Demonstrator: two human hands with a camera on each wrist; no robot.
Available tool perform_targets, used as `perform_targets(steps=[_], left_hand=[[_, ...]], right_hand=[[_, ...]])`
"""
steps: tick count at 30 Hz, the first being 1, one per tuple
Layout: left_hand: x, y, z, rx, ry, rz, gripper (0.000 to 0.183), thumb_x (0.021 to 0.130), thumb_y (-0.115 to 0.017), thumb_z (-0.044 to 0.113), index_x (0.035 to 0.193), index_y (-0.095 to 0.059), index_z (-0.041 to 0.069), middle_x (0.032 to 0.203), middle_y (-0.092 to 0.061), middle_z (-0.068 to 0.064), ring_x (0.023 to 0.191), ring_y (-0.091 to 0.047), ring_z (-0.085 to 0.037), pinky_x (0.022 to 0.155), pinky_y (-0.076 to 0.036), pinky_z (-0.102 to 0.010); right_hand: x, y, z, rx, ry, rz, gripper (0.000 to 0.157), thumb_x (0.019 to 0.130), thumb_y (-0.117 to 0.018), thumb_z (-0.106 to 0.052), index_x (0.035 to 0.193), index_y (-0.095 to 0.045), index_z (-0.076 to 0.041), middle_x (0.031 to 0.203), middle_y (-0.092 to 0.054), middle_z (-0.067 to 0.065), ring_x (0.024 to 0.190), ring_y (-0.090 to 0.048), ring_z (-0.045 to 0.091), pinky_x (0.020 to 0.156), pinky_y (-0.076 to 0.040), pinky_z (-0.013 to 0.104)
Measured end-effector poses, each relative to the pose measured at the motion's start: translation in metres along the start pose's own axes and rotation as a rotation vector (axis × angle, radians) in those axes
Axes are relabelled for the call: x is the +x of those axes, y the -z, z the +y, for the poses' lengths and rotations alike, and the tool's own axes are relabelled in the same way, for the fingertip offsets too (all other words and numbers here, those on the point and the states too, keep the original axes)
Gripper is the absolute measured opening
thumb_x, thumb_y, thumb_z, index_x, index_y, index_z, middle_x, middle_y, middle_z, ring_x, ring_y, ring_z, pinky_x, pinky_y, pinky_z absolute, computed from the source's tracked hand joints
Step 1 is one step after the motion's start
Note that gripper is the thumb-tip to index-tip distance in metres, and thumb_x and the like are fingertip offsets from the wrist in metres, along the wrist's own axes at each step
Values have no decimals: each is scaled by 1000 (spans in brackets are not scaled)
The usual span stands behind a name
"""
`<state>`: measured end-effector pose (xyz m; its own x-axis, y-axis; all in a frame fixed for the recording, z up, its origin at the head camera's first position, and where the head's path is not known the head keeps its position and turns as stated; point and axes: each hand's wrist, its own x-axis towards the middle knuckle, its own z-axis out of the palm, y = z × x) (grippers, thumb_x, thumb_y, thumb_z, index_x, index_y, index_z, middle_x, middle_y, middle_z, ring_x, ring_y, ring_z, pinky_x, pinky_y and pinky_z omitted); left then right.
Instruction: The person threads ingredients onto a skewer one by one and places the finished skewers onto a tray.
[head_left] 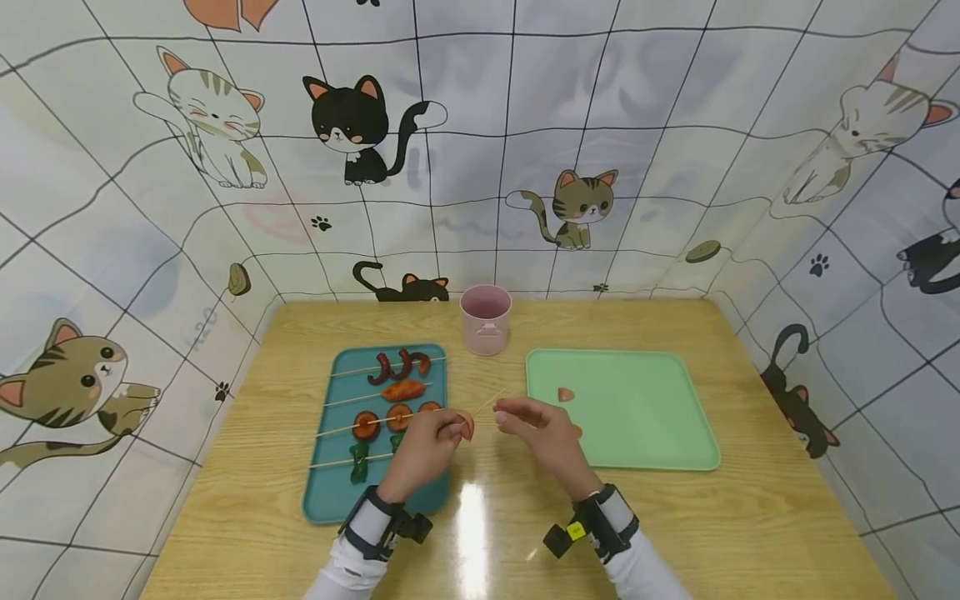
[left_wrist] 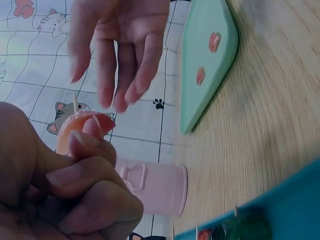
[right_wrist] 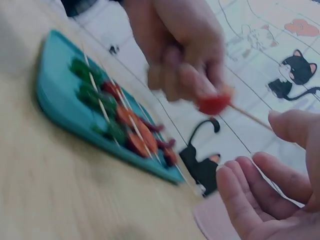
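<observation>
My left hand (head_left: 423, 446) pinches a red-orange food slice (right_wrist: 215, 103) threaded on a thin wooden skewer (right_wrist: 250, 118). The skewer's bare end points up and right in the head view; its other end is hidden by the hand. Just beyond that bare end is my right hand (head_left: 543, 433), fingers parted and loosely bent, with nothing gripped. Its thumb overlaps the skewer's line in the right wrist view. Below the left hand, a blue tray (head_left: 318, 500) bears several loaded skewers: dark red curled pieces (head_left: 401, 364), an orange piece (head_left: 402, 391), round brown slices (head_left: 366, 426) and green pieces (head_left: 359, 462).
A light green tray (head_left: 637, 408) lies at the right with small reddish pieces (head_left: 566, 394) near its left side, one partly hidden by the right hand. Between the trays, toward the back, stands a pink cup (head_left: 486, 321). A cat-patterned curtain (head_left: 465, 167) surrounds the wooden table (head_left: 765, 517).
</observation>
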<state>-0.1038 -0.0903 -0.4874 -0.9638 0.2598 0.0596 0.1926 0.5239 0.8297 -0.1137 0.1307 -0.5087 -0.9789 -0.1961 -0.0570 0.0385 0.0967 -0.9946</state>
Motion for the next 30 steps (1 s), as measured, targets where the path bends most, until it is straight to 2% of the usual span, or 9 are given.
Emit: perform_targets(steps=[2, 6, 7, 13, 15, 19, 25, 30], left_hand=[[0, 2, -1, 1, 16, 0, 26, 100, -55, -2, 85, -71, 12, 89, -69, 1, 73, -52, -10, 68, -42, -23], [-1, 4, -4, -20, 45, 0, 27, 101, -55, 0, 84, -70, 14, 89, -68, 1, 69, -48, -10, 66, -39, -22], [-1, 5, -4, -24, 47, 2, 27, 101, -55, 0, 84, -71, 14, 90, -68, 1, 70, -48, -10, 67, -39, -22], [-3, 7, -11, -46, 50, -26, 27, 104, -52, -1, 88, -71, 9, 95, -70, -6, 73, -50, -12, 67, -40, -22], [-3, 8, -12, -47, 58, -34, 27, 104, -51, -1, 89, -71, 9, 90, -67, -8, 70, -48, -12, 64, -38, -22], [-4, 10, -15, -35, 62, -27, 28, 104, -51, -1, 87, -69, 11, 79, -59, -4, 66, -47, -11, 62, -38, -23], [-5, 10, -17, -50, 53, -46, 27, 105, -50, -2, 89, -70, 8, 84, -61, -6, 69, -47, -12, 63, -37, -22], [-6, 10, -18, -65, 47, -59, 27, 104, -50, -2, 90, -71, 8, 87, -64, -8, 69, -48, -11, 63, -38, -22]], right_hand=[[4, 12, 1, -98, 41, 22, 38, 93, -77, -32, 125, -73, -12, 123, -74, 6, 113, -71, 20, 106, -51, 36], [12, 35, 3, -260, 119, 47, 39, 93, -77, -32, 128, -70, -15, 126, -72, 8, 114, -69, 25, 104, -52, 37], [14, 41, 5, -296, 121, 46, 41, 94, -77, -32, 130, -69, -15, 128, -71, 8, 115, -68, 25, 98, -56, 39], [25, 74, 13, -524, 104, 39, 47, 96, -75, -24, 138, -62, -8, 133, -66, 15, 118, -66, 35, 101, -53, 50], [29, 82, 16, -609, 103, 31, 47, 95, -74, -21, 139, -62, -6, 133, -66, 17, 117, -66, 37, 100, -54, 51], [39, 93, 28, -780, 152, 26, 43, 97, -71, -17, 136, -63, -1, 131, -66, 19, 115, -66, 39, 96, -54, 54], [49, 101, 40, -897, 152, -1, 38, 97, -70, -17, 131, -66, 0, 125, -67, 20, 119, -62, 41, 103, -48, 56], [54, 104, 46, -949, 159, -10, 37, 94, -73, -13, 127, -68, 3, 118, -67, 20, 114, -63, 40, 102, -48, 56]])
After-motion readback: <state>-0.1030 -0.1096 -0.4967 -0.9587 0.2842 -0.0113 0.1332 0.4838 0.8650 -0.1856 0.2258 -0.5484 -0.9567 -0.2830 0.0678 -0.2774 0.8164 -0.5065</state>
